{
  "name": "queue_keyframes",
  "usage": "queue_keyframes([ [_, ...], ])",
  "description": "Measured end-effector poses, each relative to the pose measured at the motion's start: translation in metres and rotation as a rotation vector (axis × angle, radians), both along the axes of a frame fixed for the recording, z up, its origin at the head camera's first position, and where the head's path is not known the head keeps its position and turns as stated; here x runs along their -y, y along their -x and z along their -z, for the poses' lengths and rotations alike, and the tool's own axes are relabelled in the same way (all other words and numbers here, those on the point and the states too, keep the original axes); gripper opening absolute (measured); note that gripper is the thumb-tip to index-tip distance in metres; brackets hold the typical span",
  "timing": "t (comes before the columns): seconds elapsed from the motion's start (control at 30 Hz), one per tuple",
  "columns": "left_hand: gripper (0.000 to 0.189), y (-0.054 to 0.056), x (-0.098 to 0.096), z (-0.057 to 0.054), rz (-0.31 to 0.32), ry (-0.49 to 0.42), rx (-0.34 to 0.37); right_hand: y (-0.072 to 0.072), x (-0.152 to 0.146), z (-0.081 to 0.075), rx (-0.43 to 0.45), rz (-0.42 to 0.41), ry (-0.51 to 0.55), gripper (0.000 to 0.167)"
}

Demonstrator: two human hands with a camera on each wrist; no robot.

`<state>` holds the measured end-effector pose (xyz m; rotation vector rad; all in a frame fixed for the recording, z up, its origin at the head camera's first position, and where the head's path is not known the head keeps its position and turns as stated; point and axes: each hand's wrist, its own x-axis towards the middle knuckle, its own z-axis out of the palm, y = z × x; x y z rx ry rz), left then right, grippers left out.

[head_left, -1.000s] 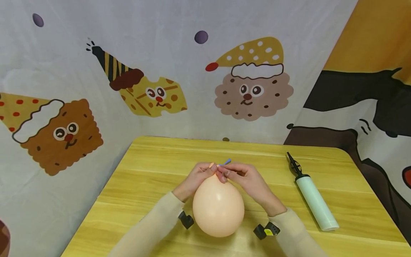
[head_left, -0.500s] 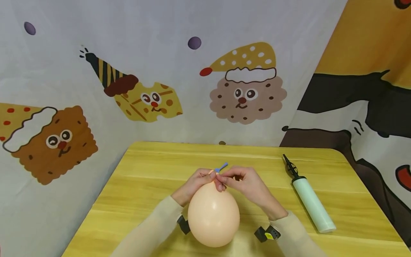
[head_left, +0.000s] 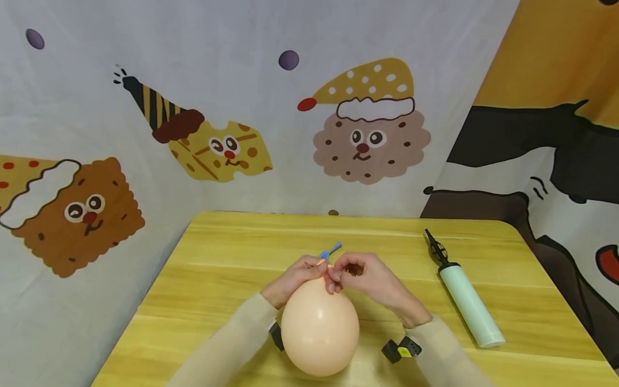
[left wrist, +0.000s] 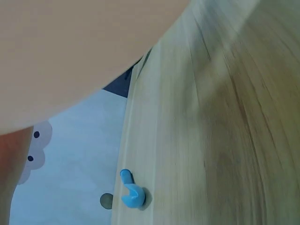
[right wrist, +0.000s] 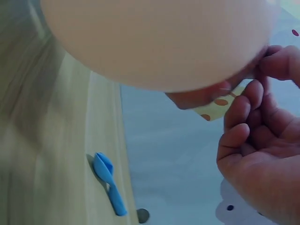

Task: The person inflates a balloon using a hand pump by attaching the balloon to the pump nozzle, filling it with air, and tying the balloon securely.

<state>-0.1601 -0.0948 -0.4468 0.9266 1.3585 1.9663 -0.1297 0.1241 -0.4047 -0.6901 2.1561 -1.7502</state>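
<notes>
While the left hand (head_left: 299, 275) pinches the neck of the peach balloon (head_left: 320, 333), the right hand (head_left: 372, 280) meets it from the other side, thumb and forefinger brought together at the neck and the other fingers curled toward the palm. The balloon, inflated and rounded, is held over the table (head_left: 217, 269), its body between the forearms and its neck at the fingertips. Beyond the hands, near the table's far edge, lies a limp blue balloon (right wrist: 110, 183), apart from both. A pale green pump (head_left: 471, 306) with a black nozzle rests to the right; a printed cloth (head_left: 232, 32) hangs behind.
</notes>
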Motion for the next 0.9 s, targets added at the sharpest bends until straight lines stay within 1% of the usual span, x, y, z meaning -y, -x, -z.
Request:
queue_keyframes([
  [0.07,0.036,0.0,-0.002,-0.001,0.014,-0.017,0.006,0.0,0.001,0.003,0.031,-0.017,0.065,0.01],
  [0.13,0.034,0.001,-0.004,-0.003,0.027,-0.038,-0.002,0.0,0.001,0.005,0.046,-0.037,0.135,0.008],
  [0.3,0.031,0.005,-0.008,-0.009,0.046,-0.042,-0.05,0.0,0.001,0.009,0.008,-0.091,0.273,0.009],
  [0.47,0.03,0.004,-0.008,-0.015,0.064,-0.009,-0.042,0.003,0.0,0.015,-0.035,-0.188,0.388,0.014],
  [0.53,0.031,0.003,-0.008,-0.016,0.055,0.003,-0.048,0.004,0.0,0.019,-0.045,-0.224,0.424,0.012],
  [0.6,0.037,0.002,-0.007,-0.017,0.034,0.013,-0.051,0.004,0.0,0.022,-0.038,-0.247,0.455,0.009],
  [0.7,0.051,-0.002,-0.009,-0.018,-0.003,0.022,-0.051,0.004,0.0,0.025,-0.012,-0.245,0.474,0.004],
  [0.77,0.059,-0.004,-0.01,-0.018,-0.03,0.026,-0.052,0.004,0.0,0.027,0.01,-0.239,0.485,0.004],
  [0.9,0.059,-0.008,-0.011,-0.016,-0.086,0.034,-0.052,0.003,0.001,0.03,0.035,-0.245,0.503,0.005],
])
